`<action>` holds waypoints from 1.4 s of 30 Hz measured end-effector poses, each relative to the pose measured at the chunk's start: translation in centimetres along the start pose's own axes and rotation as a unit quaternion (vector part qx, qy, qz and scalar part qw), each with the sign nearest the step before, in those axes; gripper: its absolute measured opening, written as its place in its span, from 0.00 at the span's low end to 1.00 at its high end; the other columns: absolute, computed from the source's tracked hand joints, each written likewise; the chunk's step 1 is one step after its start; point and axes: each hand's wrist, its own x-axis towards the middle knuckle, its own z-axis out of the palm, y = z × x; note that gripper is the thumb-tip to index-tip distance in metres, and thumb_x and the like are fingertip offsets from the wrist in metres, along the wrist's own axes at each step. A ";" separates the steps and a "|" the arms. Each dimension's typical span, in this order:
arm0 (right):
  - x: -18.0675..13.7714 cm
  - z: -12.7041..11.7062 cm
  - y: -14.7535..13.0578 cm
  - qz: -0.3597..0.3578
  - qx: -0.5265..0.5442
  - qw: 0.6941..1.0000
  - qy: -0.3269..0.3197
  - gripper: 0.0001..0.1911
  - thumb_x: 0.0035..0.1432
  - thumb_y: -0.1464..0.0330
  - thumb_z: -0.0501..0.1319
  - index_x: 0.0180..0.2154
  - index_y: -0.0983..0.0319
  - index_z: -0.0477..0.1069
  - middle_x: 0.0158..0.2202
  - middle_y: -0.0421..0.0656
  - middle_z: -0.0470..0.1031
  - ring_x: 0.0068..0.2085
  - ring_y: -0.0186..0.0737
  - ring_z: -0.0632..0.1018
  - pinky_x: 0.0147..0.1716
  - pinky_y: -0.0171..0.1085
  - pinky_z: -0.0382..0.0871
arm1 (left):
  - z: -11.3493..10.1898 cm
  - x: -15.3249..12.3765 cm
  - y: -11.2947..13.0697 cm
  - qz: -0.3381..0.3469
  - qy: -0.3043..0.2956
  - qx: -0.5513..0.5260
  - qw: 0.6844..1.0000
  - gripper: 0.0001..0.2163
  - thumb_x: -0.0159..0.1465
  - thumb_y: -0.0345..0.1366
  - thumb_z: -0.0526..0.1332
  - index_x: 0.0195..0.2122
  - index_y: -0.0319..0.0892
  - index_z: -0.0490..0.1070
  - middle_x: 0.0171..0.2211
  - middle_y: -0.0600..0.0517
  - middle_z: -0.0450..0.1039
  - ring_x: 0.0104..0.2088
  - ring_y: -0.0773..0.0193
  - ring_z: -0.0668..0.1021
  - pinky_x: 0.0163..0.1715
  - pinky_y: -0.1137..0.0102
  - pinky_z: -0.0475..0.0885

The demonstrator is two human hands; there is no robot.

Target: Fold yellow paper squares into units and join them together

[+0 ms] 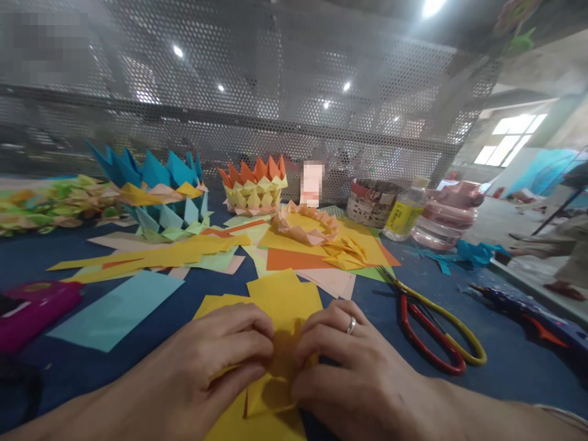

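Note:
Both hands meet over yellow paper low in the middle of the view. My left hand has its fingers curled and closed on the left side of a small yellow paper piece. My right hand, with a ring on one finger, pinches the right side of that same piece. A fold stands up between the fingertips, though the fingers cover much of it. More yellow paper sheets lie flat under and behind the hands. Just right of my right hand rest scissors with red and yellow handles.
Folded paper crowns stand at the back, one blue, one orange and yellow. A pink paper ring lies on coloured sheets. Rightward are a yellow-labelled bottle, a pink jug and a glue gun. A magenta tool sits left.

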 end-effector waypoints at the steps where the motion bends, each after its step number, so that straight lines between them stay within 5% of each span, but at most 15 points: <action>1: -0.1 0.2 0.2 -0.001 -0.010 1.000 0.003 0.09 0.71 0.76 0.60 0.38 0.59 0.76 0.43 0.38 0.81 0.47 0.35 0.77 0.55 0.38 0.62 | 0.1 0.0 0.0 0.001 0.009 0.007 1.000 0.07 0.75 0.33 0.54 0.45 0.53 0.70 0.46 0.61 0.77 0.46 0.75 0.81 0.47 0.82 0.73; 9: -0.5 0.2 1.7 0.012 -0.081 0.997 -0.001 0.13 0.69 0.81 0.57 0.40 0.61 0.76 0.45 0.42 0.80 0.48 0.41 0.75 0.55 0.43 0.60 | 0.3 -0.6 -0.4 0.006 0.044 0.047 0.998 0.09 0.73 0.33 0.56 0.49 0.51 0.73 0.46 0.56 0.79 0.48 0.67 0.82 0.45 0.75 0.77; 15: -0.6 0.3 1.5 0.012 -0.079 0.997 0.007 0.12 0.68 0.81 0.58 0.40 0.61 0.75 0.42 0.41 0.80 0.46 0.41 0.75 0.55 0.42 0.60 | 1.5 -1.7 -0.3 -0.022 0.057 0.040 0.997 0.13 0.70 0.43 0.61 0.55 0.54 0.76 0.50 0.51 0.80 0.55 0.56 0.80 0.55 0.63 0.78; 22: -0.6 0.2 1.7 0.001 -0.078 0.997 0.007 0.12 0.71 0.80 0.57 0.40 0.61 0.75 0.44 0.41 0.81 0.48 0.41 0.76 0.56 0.42 0.59 | 1.0 -1.8 -0.2 -0.025 0.019 0.063 0.998 0.24 0.70 0.39 0.61 0.67 0.59 0.64 0.62 0.53 0.75 0.64 0.55 0.74 0.65 0.58 0.71; 27: -0.6 -0.1 2.0 -0.034 -0.104 0.993 0.034 0.14 0.74 0.78 0.54 0.40 0.60 0.76 0.47 0.41 0.81 0.50 0.40 0.75 0.56 0.42 0.60 | 0.0 -1.7 -0.2 0.012 -0.064 0.126 0.990 0.33 0.70 0.33 0.56 0.73 0.60 0.48 0.71 0.60 0.63 0.71 0.65 0.65 0.71 0.60 0.61; 33: -0.8 -0.3 2.6 -0.031 -0.117 0.992 0.033 0.14 0.73 0.78 0.55 0.40 0.59 0.77 0.46 0.41 0.81 0.50 0.41 0.75 0.55 0.43 0.62 | 0.2 -2.3 -0.6 -0.034 -0.052 0.133 0.989 0.34 0.69 0.40 0.60 0.74 0.59 0.47 0.71 0.57 0.63 0.70 0.56 0.67 0.62 0.59 0.73; 42: -0.7 0.0 3.0 -0.008 -0.114 0.993 0.035 0.14 0.69 0.80 0.56 0.40 0.59 0.77 0.45 0.43 0.81 0.47 0.42 0.75 0.54 0.45 0.64 | 0.8 -2.3 -0.9 -0.047 0.004 0.147 0.988 0.26 0.70 0.45 0.59 0.69 0.61 0.57 0.64 0.59 0.74 0.63 0.56 0.77 0.57 0.61 0.79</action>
